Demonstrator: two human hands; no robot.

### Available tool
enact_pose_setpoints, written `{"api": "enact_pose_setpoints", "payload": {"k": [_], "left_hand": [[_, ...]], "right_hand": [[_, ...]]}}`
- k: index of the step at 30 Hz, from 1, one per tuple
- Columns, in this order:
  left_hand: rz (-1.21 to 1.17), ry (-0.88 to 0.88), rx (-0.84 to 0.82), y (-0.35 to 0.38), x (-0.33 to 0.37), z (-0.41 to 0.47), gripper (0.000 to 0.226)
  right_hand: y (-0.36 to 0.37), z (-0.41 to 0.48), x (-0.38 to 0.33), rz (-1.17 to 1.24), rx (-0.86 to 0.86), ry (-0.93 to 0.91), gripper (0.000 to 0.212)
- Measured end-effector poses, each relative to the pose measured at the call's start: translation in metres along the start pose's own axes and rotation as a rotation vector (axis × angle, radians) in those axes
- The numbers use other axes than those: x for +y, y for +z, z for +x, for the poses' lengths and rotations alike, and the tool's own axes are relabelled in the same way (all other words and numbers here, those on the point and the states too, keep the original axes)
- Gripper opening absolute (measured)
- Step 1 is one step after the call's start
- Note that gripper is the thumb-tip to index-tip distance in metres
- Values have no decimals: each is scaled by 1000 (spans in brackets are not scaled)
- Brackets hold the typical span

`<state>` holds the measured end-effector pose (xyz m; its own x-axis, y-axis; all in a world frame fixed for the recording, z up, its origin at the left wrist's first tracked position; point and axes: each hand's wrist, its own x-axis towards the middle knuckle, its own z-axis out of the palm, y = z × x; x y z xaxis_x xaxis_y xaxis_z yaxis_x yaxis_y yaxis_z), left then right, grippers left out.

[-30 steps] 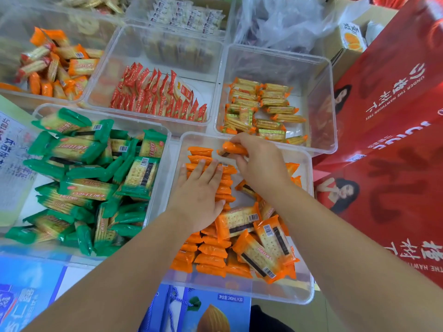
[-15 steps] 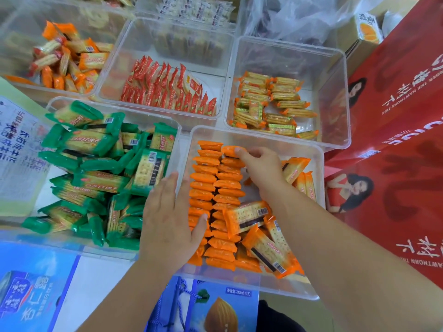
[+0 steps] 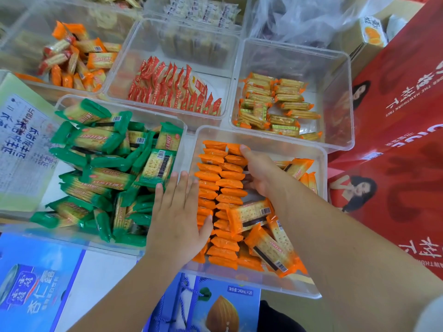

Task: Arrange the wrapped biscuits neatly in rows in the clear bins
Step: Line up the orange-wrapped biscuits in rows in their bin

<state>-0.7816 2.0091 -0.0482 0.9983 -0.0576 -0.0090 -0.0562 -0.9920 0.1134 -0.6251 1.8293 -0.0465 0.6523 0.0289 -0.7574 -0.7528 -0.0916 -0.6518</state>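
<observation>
Left hand: lying flat, fingers straight, gripping nothing, spanning the wall between the green biscuits and the clear bin
Right hand: reaching inside the clear bin, fingers nearly straight, pressing the second row's side
Orange biscuits: standing in two rows along the bin's left; loose packets lying right

Bright, even light falls on a crowded stall-like corner, where tall red cartons printed with a dark-haired woman and white characters close off the right side. A crumpled clear plastic bag and a small box with an orange fruit picture sit at the far edge. Nearest the camera, a blue drink carton and an almond-printed carton flank a strip of white tabletop, with a pale carton of blue print at left.
</observation>
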Motion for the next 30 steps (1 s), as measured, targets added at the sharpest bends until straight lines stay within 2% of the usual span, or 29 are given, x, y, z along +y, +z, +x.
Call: {"api": "enact_pose_setpoints", "payload": {"k": [10, 17, 21, 24, 27, 30], "left_hand": [[-3, 8, -16, 0, 1, 0, 82], [14, 22, -22, 1, 0, -1, 84], [13, 16, -14, 0, 2, -1, 83], [12, 11, -21, -1, 3, 0, 81], [6, 5, -39, -3, 5, 0, 80], [-19, 15, -23, -9, 5, -1, 78]], "right_hand": [[10, 19, -2, -149, 119, 49, 47], [12, 34, 0, -443, 226, -47, 65], [10, 20, -2, -539, 219, -111, 64], [0, -18, -1, -630, 245, -302, 66], [-25, -70, 13, -747, 145, -608, 63], [-58, -112, 41, -1049, 159, -718, 53]]}}
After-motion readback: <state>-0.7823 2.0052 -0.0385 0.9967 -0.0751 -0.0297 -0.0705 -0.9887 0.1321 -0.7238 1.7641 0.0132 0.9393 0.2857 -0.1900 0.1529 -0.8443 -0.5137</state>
